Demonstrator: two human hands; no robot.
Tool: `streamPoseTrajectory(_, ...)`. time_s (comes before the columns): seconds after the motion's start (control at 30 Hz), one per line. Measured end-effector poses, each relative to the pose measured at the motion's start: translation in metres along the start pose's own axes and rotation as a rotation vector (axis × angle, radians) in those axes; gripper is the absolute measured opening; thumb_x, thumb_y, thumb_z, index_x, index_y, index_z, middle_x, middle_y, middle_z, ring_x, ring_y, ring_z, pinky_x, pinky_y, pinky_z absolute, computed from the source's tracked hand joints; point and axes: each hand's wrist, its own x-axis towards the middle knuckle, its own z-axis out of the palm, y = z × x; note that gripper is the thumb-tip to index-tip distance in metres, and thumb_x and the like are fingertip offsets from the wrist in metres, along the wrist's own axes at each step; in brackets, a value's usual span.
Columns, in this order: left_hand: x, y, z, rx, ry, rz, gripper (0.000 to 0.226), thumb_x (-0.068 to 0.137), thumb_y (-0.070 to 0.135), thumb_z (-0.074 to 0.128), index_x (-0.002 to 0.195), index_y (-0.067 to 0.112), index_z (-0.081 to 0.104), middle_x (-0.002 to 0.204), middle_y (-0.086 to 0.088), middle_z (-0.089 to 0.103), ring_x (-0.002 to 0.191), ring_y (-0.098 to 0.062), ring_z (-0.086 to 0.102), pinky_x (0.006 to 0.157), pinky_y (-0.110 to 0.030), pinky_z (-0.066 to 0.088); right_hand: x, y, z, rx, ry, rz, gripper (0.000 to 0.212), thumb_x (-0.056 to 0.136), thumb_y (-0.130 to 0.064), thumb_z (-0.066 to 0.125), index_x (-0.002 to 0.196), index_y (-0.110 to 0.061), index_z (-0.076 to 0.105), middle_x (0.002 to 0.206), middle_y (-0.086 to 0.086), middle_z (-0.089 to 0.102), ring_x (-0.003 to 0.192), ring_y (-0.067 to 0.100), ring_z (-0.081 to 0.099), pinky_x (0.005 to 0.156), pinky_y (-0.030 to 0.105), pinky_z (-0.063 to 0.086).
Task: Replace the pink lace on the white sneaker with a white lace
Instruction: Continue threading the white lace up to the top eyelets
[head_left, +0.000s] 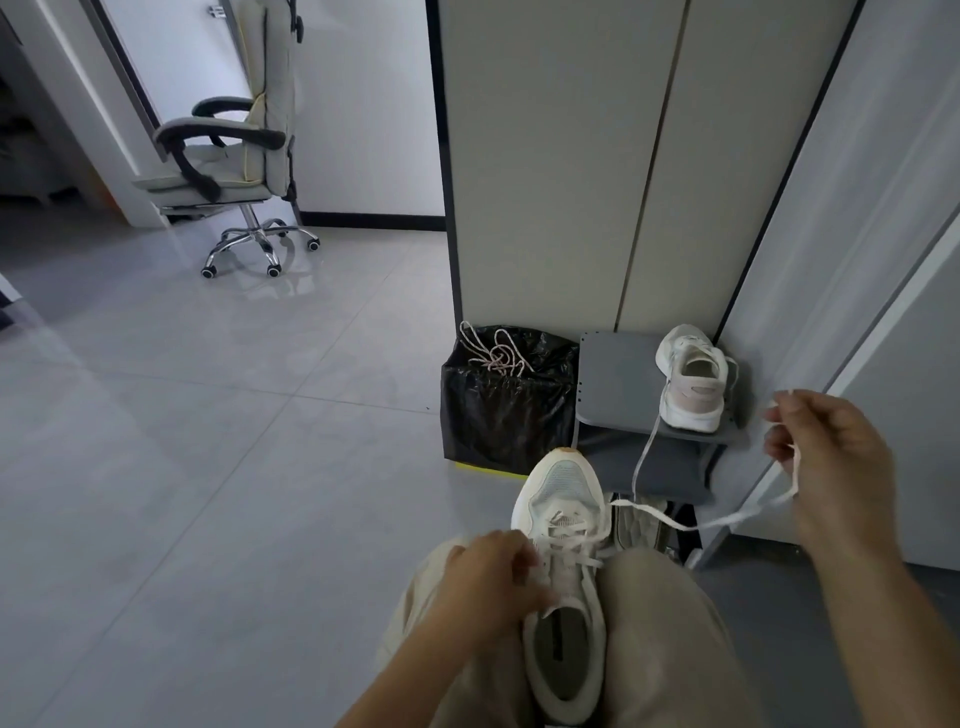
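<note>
A white sneaker (563, 582) lies between my knees, toe pointing away, with a white lace (675, 522) threaded through its eyelets. My left hand (488, 582) grips the sneaker's left side by the eyelets. My right hand (826, 462) is raised to the right and pinches the free end of the white lace, which runs taut from the shoe. The pink lace (496, 353) lies tangled on top of a black bin bag (504, 410).
A second white sneaker (693, 376) stands on a small grey stool (618, 384), a lace hanging from it. Beige cabinet doors (571, 156) rise behind. An office chair (234, 156) stands at the far left on the grey tiled floor (208, 415).
</note>
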Motion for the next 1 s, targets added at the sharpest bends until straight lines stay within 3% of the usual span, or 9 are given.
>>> streamPoseTrajectory(0.07, -0.004, 0.001, 0.008, 0.049, 0.039, 0.034, 0.023, 0.081, 0.04, 0.06, 0.103, 0.03, 0.062, 0.073, 0.02, 0.046, 0.083, -0.002, 0.047, 0.085, -0.019, 0.038, 0.002, -0.001, -0.003, -0.007, 0.023, -0.01, 0.011, 0.092, -0.016, 0.056, 0.085, -0.022, 0.063, 0.064, -0.015, 0.065, 0.058, -0.001, 0.055, 0.06, 0.009, 0.048)
streamPoseTrajectory(0.13, -0.006, 0.002, 0.01, 0.044, 0.107, 0.044, 0.027, 0.085, 0.04, 0.056, 0.11, 0.032, 0.063, 0.078, 0.02, 0.056, 0.083, 0.0, 0.051, 0.075, -0.007, 0.031, -0.004, 0.001, -0.002, -0.168, -0.03, -0.058, 0.009, 0.091, -0.019, 0.057, 0.093, -0.022, 0.065, 0.07, -0.015, 0.063, 0.065, 0.0, 0.055, 0.064, 0.011, 0.047)
streamPoseTrajectory(0.2, -0.006, 0.001, 0.012, 0.03, 0.147, 0.015, 0.028, 0.087, 0.037, 0.054, 0.114, 0.034, 0.063, 0.094, 0.014, 0.065, 0.088, 0.0, 0.056, 0.065, -0.001, 0.027, -0.022, 0.009, 0.007, -0.37, -0.229, -0.09, 0.012, 0.087, -0.016, 0.061, 0.093, -0.025, 0.066, 0.081, -0.014, 0.063, 0.072, -0.001, 0.057, 0.068, 0.013, 0.045)
streamPoseTrajectory(0.3, -0.004, -0.006, 0.015, -0.081, 0.137, -0.026, 0.029, 0.09, 0.029, 0.053, 0.116, 0.034, 0.063, 0.096, 0.015, 0.062, 0.084, 0.004, 0.051, 0.063, 0.004, 0.031, -0.062, 0.034, 0.031, -0.549, -0.628, -0.151, 0.012, 0.081, -0.013, 0.068, 0.087, -0.023, 0.071, 0.082, -0.012, 0.063, 0.079, 0.001, 0.059, 0.069, 0.01, 0.044)
streamPoseTrajectory(0.4, -0.004, -0.01, 0.015, -0.14, 0.097, -0.036, 0.024, 0.09, 0.028, 0.052, 0.108, 0.037, 0.066, 0.097, 0.017, 0.065, 0.087, 0.002, 0.055, 0.065, -0.002, 0.034, -0.09, 0.059, 0.048, -0.749, -0.819, -0.294, 0.003, 0.082, -0.023, 0.068, 0.084, -0.023, 0.071, 0.083, -0.015, 0.057, 0.079, 0.002, 0.056, 0.069, 0.015, 0.043)
streamPoseTrajectory(0.5, -0.003, -0.014, 0.016, -0.183, 0.083, -0.044, 0.022, 0.09, 0.03, 0.053, 0.105, 0.037, 0.068, 0.098, 0.017, 0.067, 0.09, 0.003, 0.058, 0.071, -0.007, 0.037, -0.103, 0.07, 0.055, -0.92, -0.838, -0.486, 0.015, 0.069, -0.027, 0.08, 0.067, -0.027, 0.065, 0.071, -0.014, 0.053, 0.066, 0.005, 0.056, 0.055, 0.01, 0.033)
streamPoseTrajectory(0.63, -0.001, -0.019, 0.017, -0.183, 0.121, -0.047, 0.02, 0.09, 0.03, 0.054, 0.102, 0.037, 0.069, 0.09, 0.021, 0.063, 0.082, 0.007, 0.055, 0.068, -0.003, 0.035, -0.109, 0.073, 0.064, -1.058, -0.735, -0.655, 0.033, 0.047, -0.026, 0.09, 0.051, -0.025, 0.057, 0.058, -0.01, 0.05, 0.05, 0.008, 0.052, 0.047, 0.017, 0.031)
streamPoseTrajectory(0.83, 0.001, -0.021, 0.017, -0.191, 0.123, -0.047, 0.025, 0.09, 0.023, 0.054, 0.106, 0.036, 0.068, 0.098, 0.021, 0.064, 0.084, 0.006, 0.052, 0.069, -0.002, 0.034, -0.111, 0.078, 0.065, -1.078, -0.66, -0.695, 0.037, 0.045, -0.02, 0.09, 0.049, -0.02, 0.053, 0.056, -0.007, 0.05, 0.049, 0.01, 0.051, 0.043, 0.022, 0.04)
streamPoseTrajectory(1.0, 0.0, -0.022, 0.018, -0.188, 0.109, -0.055, 0.026, 0.088, 0.022, 0.055, 0.104, 0.039, 0.068, 0.096, 0.022, 0.064, 0.089, 0.002, 0.057, 0.085, -0.013, 0.045, -0.113, 0.083, 0.066, -1.046, -0.646, -0.716, 0.035, 0.051, -0.02, 0.088, 0.052, -0.02, 0.054, 0.057, -0.008, 0.051, 0.051, 0.009, 0.051, 0.047, 0.021, 0.039)
